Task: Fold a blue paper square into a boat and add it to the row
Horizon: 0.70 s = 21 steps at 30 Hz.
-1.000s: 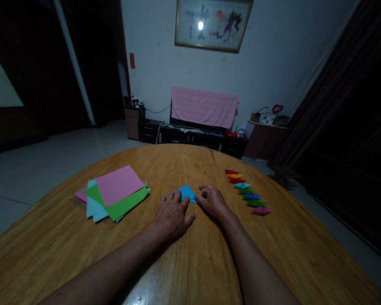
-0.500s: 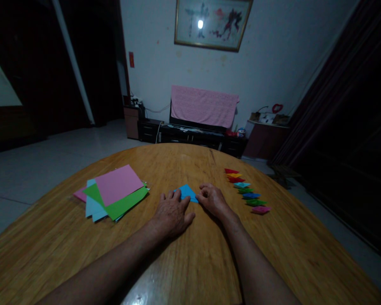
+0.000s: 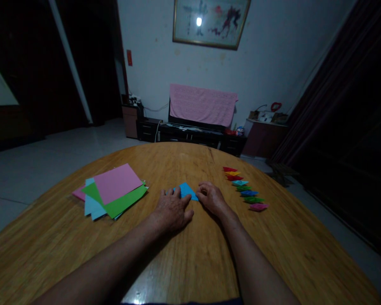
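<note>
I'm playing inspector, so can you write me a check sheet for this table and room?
Surface: wooden table, glare near the bottom of the view.
Job's things: blue paper, folded, partly covered.
Clutter: overlapping coloured sheets left, eight small folded papers lined up right.
Hands: left hand spread on the blue paper; right hand at its right corner, grip unclear.
Cables: pale cable by the black cabinet, off the table.
Surroundings: pink cloth and framed picture beyond the table.

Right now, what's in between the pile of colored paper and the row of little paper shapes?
In the head view, the left hand, the right hand and the blue folded paper they are touching lie between them.
</note>
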{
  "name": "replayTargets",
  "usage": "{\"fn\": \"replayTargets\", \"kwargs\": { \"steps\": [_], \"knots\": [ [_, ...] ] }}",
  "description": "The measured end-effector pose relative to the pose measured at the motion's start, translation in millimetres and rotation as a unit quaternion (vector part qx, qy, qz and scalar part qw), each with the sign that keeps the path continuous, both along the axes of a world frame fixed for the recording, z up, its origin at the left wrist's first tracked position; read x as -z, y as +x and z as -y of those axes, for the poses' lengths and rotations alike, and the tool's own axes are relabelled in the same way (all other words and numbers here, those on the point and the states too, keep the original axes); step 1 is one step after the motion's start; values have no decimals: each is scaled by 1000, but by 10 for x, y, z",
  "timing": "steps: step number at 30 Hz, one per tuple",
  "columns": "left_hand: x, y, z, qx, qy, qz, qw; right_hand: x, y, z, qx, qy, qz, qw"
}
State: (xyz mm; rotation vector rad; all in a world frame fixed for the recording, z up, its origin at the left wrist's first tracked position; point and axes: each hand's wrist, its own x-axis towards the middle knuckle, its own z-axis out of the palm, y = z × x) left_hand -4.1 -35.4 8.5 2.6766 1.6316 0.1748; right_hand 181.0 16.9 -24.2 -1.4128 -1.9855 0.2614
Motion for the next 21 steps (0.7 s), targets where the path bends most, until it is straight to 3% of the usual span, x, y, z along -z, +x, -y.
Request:
{"fn": "replayTargets", "kwargs": {
  "steps": [5, 13, 21],
  "knots": [
    [-2, 8, -11, 3, 4, -5, 1000, 5, -15, 6, 2, -3, 21, 1000],
    [22, 7, -36, 1, -4, 1, 1000, 124, -213, 39, 98, -4, 44, 994],
    [35, 2, -16, -4, -2, 5, 1000, 35, -136, 127, 141, -65, 38, 987]
  ]
}}
